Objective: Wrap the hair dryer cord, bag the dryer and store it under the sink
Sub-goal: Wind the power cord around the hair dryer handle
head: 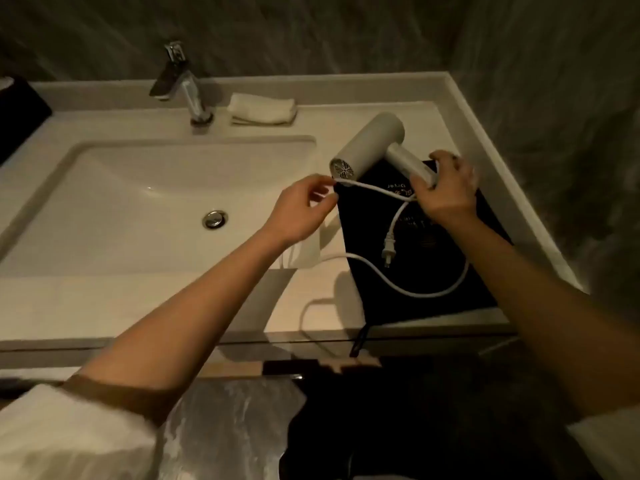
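A white hair dryer [369, 147] hovers just above the counter, right of the basin. My right hand [446, 187] grips the end of its handle. The white cord [408, 291] runs from the handle to my left hand [301, 211], which pinches it between thumb and fingers, then loops across a flat black storage bag [433, 268] lying under the dryer. The plug [388, 245] rests on the bag, prongs toward me. A drawstring [358, 341] hangs off the counter's front edge.
The white basin [156, 188] with its drain [214, 218] fills the left. A chrome tap [183, 88] and a folded white towel [262, 109] stand behind it. A dark box [19, 112] sits at far left. Grey walls close the back and right.
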